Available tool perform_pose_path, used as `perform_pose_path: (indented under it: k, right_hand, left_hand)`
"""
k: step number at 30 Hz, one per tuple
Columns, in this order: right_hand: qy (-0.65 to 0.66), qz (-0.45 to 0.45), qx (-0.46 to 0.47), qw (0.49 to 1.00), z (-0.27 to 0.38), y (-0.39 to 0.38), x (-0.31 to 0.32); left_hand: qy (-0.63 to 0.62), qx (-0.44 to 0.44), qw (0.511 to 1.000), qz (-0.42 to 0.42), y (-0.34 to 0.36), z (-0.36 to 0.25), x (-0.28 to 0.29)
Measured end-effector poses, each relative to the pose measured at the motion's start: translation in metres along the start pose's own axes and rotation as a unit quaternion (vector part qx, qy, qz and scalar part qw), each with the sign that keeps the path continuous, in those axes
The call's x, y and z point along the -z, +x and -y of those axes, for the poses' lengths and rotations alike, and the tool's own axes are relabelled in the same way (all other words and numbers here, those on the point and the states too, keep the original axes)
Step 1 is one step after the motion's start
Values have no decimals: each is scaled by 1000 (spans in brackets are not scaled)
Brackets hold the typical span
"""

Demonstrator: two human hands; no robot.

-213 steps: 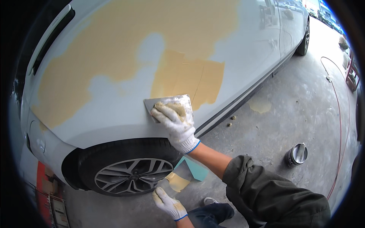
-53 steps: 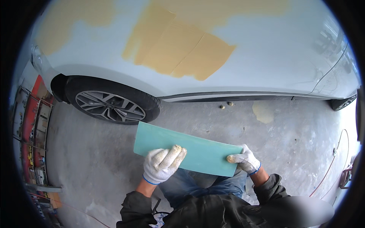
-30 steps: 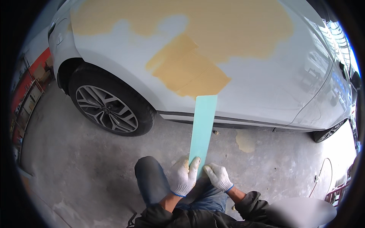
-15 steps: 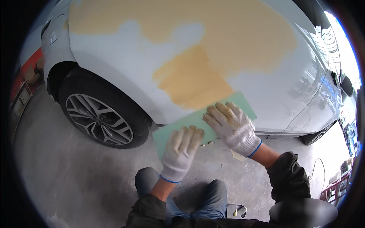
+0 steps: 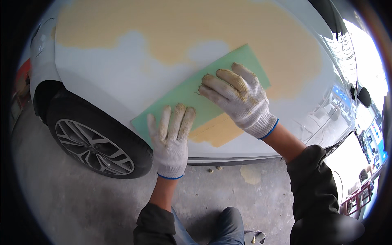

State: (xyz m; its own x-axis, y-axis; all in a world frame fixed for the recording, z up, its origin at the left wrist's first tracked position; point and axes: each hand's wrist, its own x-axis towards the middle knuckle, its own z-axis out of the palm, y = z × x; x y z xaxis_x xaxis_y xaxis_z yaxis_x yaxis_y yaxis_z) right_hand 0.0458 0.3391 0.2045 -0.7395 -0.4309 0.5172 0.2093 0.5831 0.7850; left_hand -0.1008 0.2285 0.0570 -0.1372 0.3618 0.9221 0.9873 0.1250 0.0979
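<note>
Both my hands wear white knit gloves with blue cuffs and yellow-stained fingers. They hold a wide, flat, pale green putty spreader (image 5: 171,100) slanted against the white car panel (image 5: 102,81). My left hand (image 5: 170,143) grips its lower left part near the wheel arch, fingers laid over the face. Farther right and higher, my right hand (image 5: 245,98) grips it with bent fingers. Both thumbs are hidden. Below the spreader shows a stronger yellow strip of putty (image 5: 220,130). A broad, paler yellow patch (image 5: 281,49) covers the panel above; the spreader overlaps its lower part.
At the left stands the car's front wheel (image 5: 96,149), with a black tyre and silver spokes. A wing mirror (image 5: 362,97) juts out at the right. Small lumps (image 5: 212,170) lie on the concrete floor (image 5: 196,188) below the sill. A dark red frame (image 5: 357,200) stands at lower right.
Both hands and the spreader have moved up the panel from its lower edge. The spreader now covers much of the fresh putty, leaving a strip below. The view has shifted slightly.
</note>
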Motion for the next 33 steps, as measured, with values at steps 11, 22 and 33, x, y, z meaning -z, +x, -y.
perform_pose_path:
  k: [11,22,33]
  right_hand:
    - [-30,-13,-36,999,7,-16,-17]
    - [-34,0,-56,998,14,-39,-18]
    - [-3,50,-98,994,29,-82,-15]
  left_hand:
    - [41,-10,998,-38,4,-1,-12]
    - [34,-8,999,-35,-22,-12,-35]
    - [13,8,1000,-18,-51,-41,-59]
